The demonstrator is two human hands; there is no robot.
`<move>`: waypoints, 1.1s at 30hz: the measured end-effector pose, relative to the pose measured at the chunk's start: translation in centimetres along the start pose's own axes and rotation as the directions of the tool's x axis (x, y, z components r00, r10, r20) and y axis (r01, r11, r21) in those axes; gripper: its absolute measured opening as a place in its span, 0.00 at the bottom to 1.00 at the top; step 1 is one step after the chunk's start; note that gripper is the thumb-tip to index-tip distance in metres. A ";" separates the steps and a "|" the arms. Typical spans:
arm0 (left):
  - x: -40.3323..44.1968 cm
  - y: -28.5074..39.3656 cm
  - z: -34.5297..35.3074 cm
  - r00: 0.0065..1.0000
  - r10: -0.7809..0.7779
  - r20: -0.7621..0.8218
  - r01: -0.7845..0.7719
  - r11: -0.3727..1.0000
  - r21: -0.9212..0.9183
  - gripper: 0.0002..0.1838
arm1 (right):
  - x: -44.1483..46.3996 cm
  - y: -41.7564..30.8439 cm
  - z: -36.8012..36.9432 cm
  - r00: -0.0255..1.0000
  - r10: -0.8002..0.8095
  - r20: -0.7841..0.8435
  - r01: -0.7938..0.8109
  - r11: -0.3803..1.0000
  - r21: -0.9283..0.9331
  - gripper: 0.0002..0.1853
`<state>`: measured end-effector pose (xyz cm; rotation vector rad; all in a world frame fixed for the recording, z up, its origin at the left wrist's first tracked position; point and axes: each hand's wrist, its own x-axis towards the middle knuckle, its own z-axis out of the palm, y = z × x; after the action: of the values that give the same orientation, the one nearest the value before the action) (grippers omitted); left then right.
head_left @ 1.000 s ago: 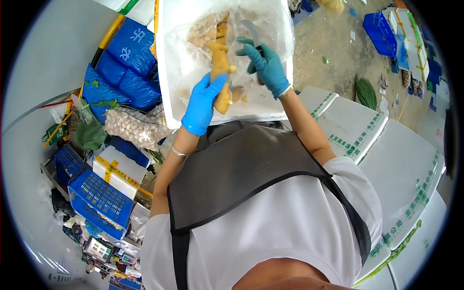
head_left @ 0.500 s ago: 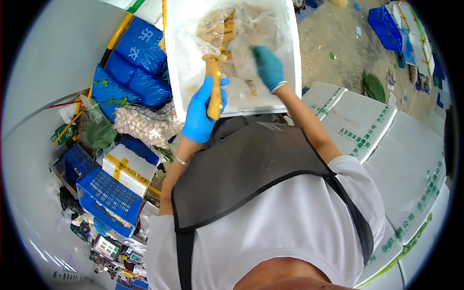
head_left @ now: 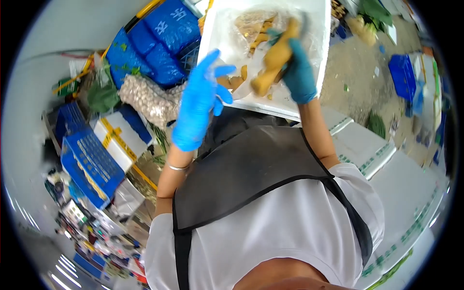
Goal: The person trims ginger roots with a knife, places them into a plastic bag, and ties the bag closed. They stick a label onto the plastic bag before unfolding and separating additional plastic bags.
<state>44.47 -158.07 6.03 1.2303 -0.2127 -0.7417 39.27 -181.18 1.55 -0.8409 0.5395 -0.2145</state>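
Note:
My right hand [head_left: 298, 72], in a teal glove, grips a long, knobbly tan ginger root [head_left: 276, 57] above the white foam box [head_left: 220, 36]. The root is slightly blurred and tilts down toward the box's near side. My left hand [head_left: 195, 99], in a bright blue glove, is at the box's near left edge with its fingers spread and nothing in it. Inside the box, more ginger pieces [head_left: 261, 38] lie partly under clear plastic film [head_left: 245, 21]. Another ginger piece [head_left: 238, 79] rests near the front wall, partly behind my left fingers.
Blue wrapped bundles [head_left: 157, 50] and a net bag of garlic [head_left: 150, 99] are on the left. Below them stand a blue crate [head_left: 89, 162] and a taped white box [head_left: 121, 133]. White foam boxes [head_left: 401, 188] with green lettering lie on the right, beside the floor [head_left: 353, 63].
The ginger root that was in my left hand is gone from it, and its fingers have spread. My right hand, earlier over the box's film, has come to grip a ginger root. The view has shifted.

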 end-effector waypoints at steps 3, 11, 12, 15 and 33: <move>-2.1 4.0 1.4 0.989 0.071 -0.126 -0.086 0.990 -0.114 0.53 | 1.8 -3.1 -0.5 0.937 -0.302 0.173 0.303 0.953 0.021 0.26; -2.2 5.1 5.4 0.956 0.194 -0.220 -0.239 0.950 -0.200 0.66 | 0.7 -0.6 3.9 0.568 -0.057 0.821 0.704 0.550 -0.449 0.24; -2.3 5.0 5.5 0.947 0.213 -0.241 -0.266 0.941 -0.210 0.66 | 1.0 1.4 2.8 0.517 -0.088 0.852 0.774 0.473 -0.420 0.24; -2.8 4.7 4.7 0.905 0.260 -0.338 -0.348 0.908 -0.235 0.66 | 2.0 -0.5 0.7 0.757 0.026 0.653 0.419 0.748 -0.515 0.21; -1.3 3.0 4.5 0.959 0.075 -0.275 -0.117 0.983 -0.139 0.69 | 10.0 -18.1 -15.2 0.890 -0.430 -0.154 0.156 0.603 -0.782 0.16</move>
<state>42.34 -160.33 10.65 1.1504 0.0088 -0.4901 40.17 -206.83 3.29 -1.7595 0.8244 -0.4649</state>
